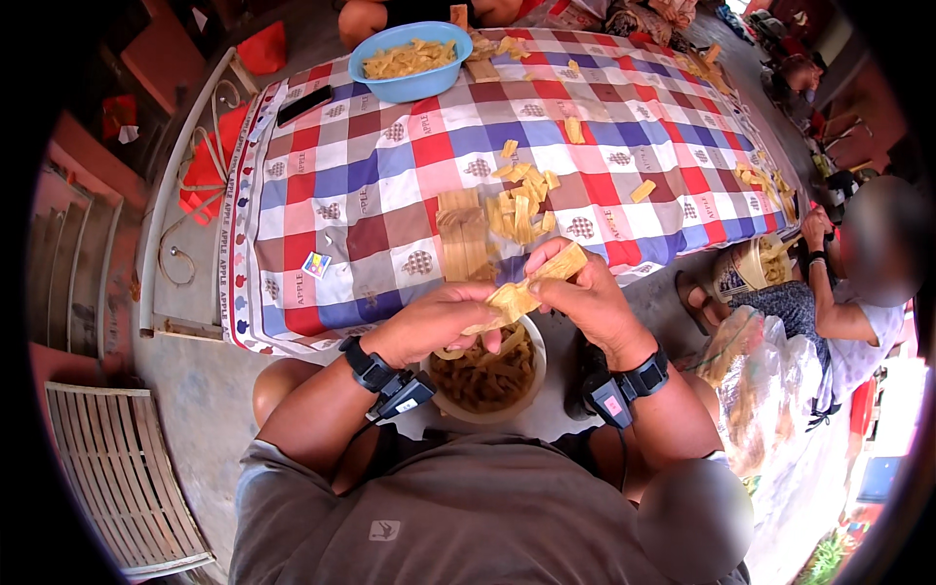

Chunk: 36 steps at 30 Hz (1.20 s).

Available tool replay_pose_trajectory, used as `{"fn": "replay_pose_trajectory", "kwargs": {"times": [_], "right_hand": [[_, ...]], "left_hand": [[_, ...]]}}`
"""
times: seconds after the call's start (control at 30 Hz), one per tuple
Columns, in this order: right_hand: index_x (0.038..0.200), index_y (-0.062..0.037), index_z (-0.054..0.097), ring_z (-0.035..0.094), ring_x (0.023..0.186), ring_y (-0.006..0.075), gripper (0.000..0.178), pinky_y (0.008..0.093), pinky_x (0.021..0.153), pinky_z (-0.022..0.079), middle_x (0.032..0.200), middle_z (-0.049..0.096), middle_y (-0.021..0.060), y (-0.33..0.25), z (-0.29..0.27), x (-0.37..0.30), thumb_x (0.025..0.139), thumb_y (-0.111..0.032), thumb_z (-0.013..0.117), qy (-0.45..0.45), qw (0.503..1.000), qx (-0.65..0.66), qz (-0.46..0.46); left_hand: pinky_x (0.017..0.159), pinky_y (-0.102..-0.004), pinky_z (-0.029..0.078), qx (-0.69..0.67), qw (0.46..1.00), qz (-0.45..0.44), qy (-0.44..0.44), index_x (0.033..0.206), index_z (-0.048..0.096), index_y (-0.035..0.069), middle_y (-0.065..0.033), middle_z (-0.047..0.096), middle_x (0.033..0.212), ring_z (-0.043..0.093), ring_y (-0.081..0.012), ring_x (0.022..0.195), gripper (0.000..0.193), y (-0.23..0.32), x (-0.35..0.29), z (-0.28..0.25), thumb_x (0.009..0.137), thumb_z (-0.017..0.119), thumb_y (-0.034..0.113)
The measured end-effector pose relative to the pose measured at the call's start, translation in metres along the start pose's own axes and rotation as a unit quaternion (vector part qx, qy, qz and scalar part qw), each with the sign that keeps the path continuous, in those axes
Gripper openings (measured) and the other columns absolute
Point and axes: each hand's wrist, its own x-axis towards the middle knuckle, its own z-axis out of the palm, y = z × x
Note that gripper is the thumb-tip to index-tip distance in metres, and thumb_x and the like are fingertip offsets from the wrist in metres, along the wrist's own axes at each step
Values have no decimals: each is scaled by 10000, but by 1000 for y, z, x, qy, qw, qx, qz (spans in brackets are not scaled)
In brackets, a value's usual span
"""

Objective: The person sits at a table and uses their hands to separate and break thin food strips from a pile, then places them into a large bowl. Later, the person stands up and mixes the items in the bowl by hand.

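Between my two hands is a flat yellow strip (511, 302), fibrous-looking and bent or twisted near its middle; I cannot tell its exact kind. My left hand (429, 322) pinches its lower left end, and my right hand (595, 300) grips it farther up, with one end sticking out past the fingers. Directly below, a white tub (535, 388) holds many brownish-yellow strips, partly hidden by my left hand. Beyond my hands a wooden board (462, 232) lies at the table's near edge, and a heap of yellow pieces (522, 207) sits beside it.
The table has a checked cloth (380, 234) with scattered yellow pieces. At its far side stands a blue basin (458, 60) of similar pieces, near a black phone (305, 105). To the right sits another person (848, 312) by a bucket (738, 273) and a clear plastic bag (765, 380).
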Motion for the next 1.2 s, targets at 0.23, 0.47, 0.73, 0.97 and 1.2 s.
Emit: {"fn": "replay_pose_trajectory", "kwargs": {"times": [0.23,0.47,0.73,0.97,1.2], "right_hand": [[1011,-34,649,577,714,71,136,235,634,468,799,610,-2,-1,4,-2,891,-85,615,8,994,-113,5],[959,-30,686,532,544,103,149,248,485,422,678,598,29,4,2,4,871,-105,592,95,990,49,97],[962,-21,663,564,521,149,135,272,470,479,665,613,58,17,1,4,870,-105,609,89,949,277,123],[1070,-8,640,624,675,135,205,265,601,541,858,653,68,2,-3,0,865,-17,639,64,977,185,83],[1089,-94,673,577,1111,341,407,442,952,473,1193,609,99,-15,7,-10,708,49,673,147,819,-443,-334]], "left_hand": [[509,-212,344,5,999,-16,35,1271,579,48,-36,625,752,423,-44,549,315,-4,-1,1,984,492,146],[548,-259,463,150,979,117,77,1335,552,36,-68,681,824,628,-141,628,386,-21,7,0,981,539,188],[636,-418,538,571,737,275,234,1276,594,57,-152,698,914,689,-335,788,389,-3,-6,23,931,654,228],[557,-275,428,259,938,174,150,1209,664,34,-13,531,647,496,-124,572,311,-18,4,1,1037,530,255],[498,-244,287,2,994,58,88,1063,684,-38,35,425,565,340,-56,502,374,-2,-4,-3,1038,513,294]]}}
